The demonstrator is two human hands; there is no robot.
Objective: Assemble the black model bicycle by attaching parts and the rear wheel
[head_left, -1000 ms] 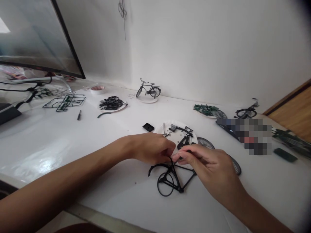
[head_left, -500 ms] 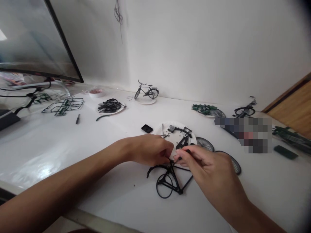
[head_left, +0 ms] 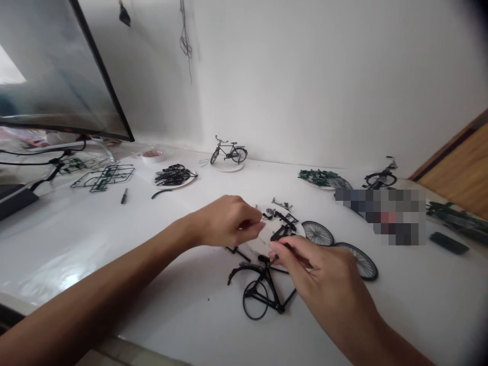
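At six o'clock from left fingers [head_left: 251,233]: black bicycle frame [head_left: 273,288].
Left grip: cannot tell.
Right fingers [head_left: 281,248]: clamped on slim dark tool [head_left: 288,246], at frame's twelve o'clock.

Legible text: none | monitor [head_left: 57,71]: nothing readable | pixelated patch [head_left: 387,216] at right: unreadable

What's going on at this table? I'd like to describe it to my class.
A person is handling a black model bicycle frame on the white table. The right hand pinches a thin dark item, mostly hidden, close to the frame's seat. The left hand is curled by a paper plate of small parts; whether it holds anything is unclear. Two spoked wheels lie separate from the frame, and a model bicycle with wheels stands near the wall.
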